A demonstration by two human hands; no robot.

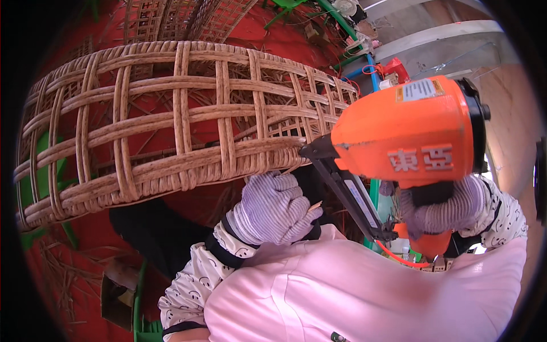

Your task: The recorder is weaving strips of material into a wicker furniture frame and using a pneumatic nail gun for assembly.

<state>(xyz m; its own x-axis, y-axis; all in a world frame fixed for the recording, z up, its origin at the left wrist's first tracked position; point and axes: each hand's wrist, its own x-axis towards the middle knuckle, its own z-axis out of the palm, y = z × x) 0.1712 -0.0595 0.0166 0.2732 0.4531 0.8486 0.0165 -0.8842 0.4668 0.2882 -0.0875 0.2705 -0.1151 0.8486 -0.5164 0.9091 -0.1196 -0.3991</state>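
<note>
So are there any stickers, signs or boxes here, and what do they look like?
Sticker: on top of the orange nail gun, a white rectangle with orange-yellow ends.
Raised marks: on the gun's side, two blocky pale shapes.
Cardboard box: on the red floor, lower left, brown and open.

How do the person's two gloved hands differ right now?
The left hand is a closed fist under the rim of the woven rattan basket frame, pinching a thin sliver; the right hand wraps the grip of the orange nail gun, whose nose meets that rim. Both wear pale striped knit gloves.
</note>
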